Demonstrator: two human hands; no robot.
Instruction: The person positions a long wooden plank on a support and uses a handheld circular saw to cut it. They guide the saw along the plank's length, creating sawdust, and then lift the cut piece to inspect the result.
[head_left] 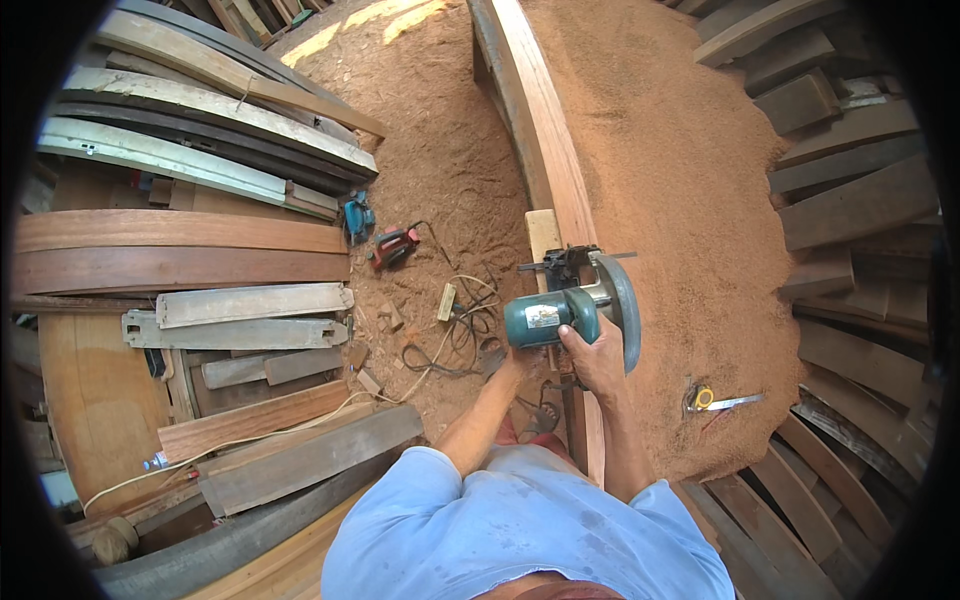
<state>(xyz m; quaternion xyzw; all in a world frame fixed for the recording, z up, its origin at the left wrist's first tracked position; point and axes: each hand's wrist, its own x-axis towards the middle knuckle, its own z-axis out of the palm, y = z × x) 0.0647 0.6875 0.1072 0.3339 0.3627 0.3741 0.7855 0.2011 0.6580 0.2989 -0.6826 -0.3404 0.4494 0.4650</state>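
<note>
A green power saw (pixel 536 318) with a curved dark guard and a black base rests on a long upright-edged timber (pixel 534 90) running away from me. A short pale wood piece (pixel 543 232) lies along the timber's left side at the saw's base. My right hand (pixel 597 355) is closed around the saw's rear handle, thumb on top. My left hand (pixel 515 360) reaches in just below the motor housing, near the timber; its fingers are mostly hidden by the saw, so I cannot tell what they grip.
Stacked boards (pixel 180 240) line the left, and more timber (pixel 850 220) the right. A blue power tool (pixel 358 216), red power tool (pixel 393 247) and tangled cables (pixel 465 325) lie on sawdust-covered ground left of the timber. A yellow tape measure (pixel 704 397) and metal rule (pixel 736 400) lie right.
</note>
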